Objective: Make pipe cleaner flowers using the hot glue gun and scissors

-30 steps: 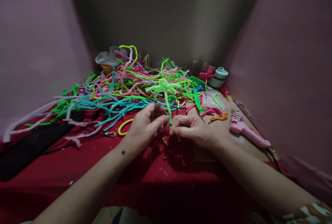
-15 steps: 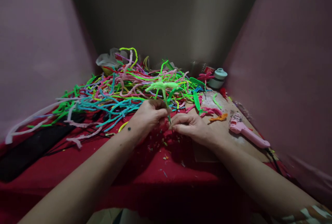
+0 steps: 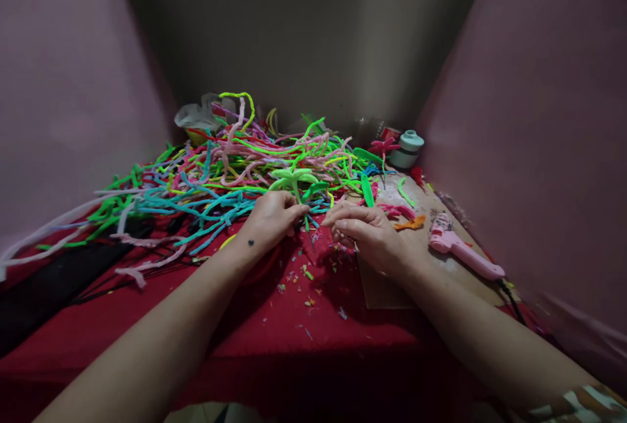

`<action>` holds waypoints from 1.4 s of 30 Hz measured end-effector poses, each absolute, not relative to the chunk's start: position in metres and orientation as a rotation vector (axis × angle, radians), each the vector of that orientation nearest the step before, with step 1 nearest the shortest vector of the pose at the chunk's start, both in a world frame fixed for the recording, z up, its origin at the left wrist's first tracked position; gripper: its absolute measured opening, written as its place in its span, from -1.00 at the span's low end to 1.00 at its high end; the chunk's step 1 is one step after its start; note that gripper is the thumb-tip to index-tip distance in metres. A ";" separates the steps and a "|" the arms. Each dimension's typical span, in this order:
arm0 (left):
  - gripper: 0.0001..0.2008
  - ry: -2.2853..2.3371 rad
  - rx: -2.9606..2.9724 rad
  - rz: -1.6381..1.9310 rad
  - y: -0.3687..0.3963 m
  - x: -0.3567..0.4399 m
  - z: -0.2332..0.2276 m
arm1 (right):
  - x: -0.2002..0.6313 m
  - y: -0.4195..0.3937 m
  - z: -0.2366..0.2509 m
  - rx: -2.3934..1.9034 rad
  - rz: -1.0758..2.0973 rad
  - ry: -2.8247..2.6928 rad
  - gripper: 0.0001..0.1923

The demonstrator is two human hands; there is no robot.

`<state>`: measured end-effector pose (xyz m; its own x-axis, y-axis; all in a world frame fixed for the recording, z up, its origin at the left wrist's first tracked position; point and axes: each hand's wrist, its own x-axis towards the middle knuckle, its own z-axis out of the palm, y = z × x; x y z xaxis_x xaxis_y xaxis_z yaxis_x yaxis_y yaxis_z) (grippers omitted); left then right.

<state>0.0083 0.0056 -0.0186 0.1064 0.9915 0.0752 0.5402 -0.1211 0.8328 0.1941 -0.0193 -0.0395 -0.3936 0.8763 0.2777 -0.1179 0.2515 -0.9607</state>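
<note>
My left hand [image 3: 272, 217] pinches the thin stem of a light green pipe-cleaner flower [image 3: 292, 179], whose petals spread just above my fingers. My right hand [image 3: 368, 232] hovers close to the right of the stem, fingers curled and pointing left, apparently holding nothing. Both hands are over the red cloth [image 3: 304, 331], in front of a big tangle of coloured pipe cleaners [image 3: 220, 168].
A pink glue gun [image 3: 460, 250] lies at the right on a brown cardboard sheet [image 3: 386, 289], beside orange [image 3: 410, 222] and green [image 3: 366, 189] pipe-cleaner pieces. A pale teal container [image 3: 406, 149] stands at the back right. Small cut scraps [image 3: 306, 279] dot the cloth. Pink walls close in both sides.
The green flower has come down from upright toward the pile. My left hand moved forward with it, and my right hand has come off the stem.
</note>
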 end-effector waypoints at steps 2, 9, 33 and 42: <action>-0.74 1.516 1.761 0.872 0.004 0.006 -0.019 | 0.194 -0.019 -0.039 -0.719 1.307 -1.591 -0.83; -0.77 1.363 1.681 0.893 0.000 0.006 -0.013 | 0.193 -0.019 -0.040 -0.716 1.302 -1.586 -0.82; -0.78 0.706 0.839 0.829 -0.020 0.031 -0.025 | 0.186 -0.023 -0.045 -0.796 0.125 -1.935 -0.66; -0.88 0.945 1.010 1.030 -0.030 0.042 -0.021 | 0.183 -0.025 -0.043 -0.905 -0.022 -1.943 -0.55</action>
